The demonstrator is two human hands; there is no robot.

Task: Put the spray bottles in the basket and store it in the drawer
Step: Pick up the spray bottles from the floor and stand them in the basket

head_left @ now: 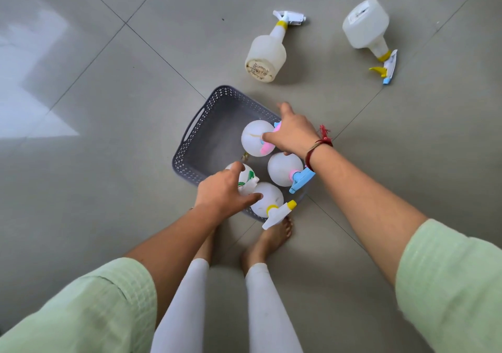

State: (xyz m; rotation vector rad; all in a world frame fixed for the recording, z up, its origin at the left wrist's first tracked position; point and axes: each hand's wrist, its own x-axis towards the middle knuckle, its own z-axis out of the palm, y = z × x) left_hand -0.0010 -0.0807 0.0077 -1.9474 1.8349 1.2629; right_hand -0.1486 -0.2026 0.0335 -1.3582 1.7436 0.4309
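A grey perforated basket (pixel 206 124) stands on the tiled floor in front of my feet. Several white spray bottles stand upright inside it. My right hand (pixel 293 132) grips the pink-and-blue trigger head of the far bottle (pixel 254 138). My left hand (pixel 225 192) rests on the green-marked bottle (pixel 248 177) at the basket's near left, fingers curled round its top. Beside them stand a bottle with a blue trigger (pixel 284 169) and one with a yellow nozzle (pixel 267 199). Two more bottles lie on the floor beyond the basket: one (pixel 267 52) in the middle, another (pixel 365 25) to the right.
Grey floor tiles spread all around, with a bright window reflection (pixel 32 81) at the left. My bare feet (pixel 267 241) stand just behind the basket's near edge. No drawer is in view.
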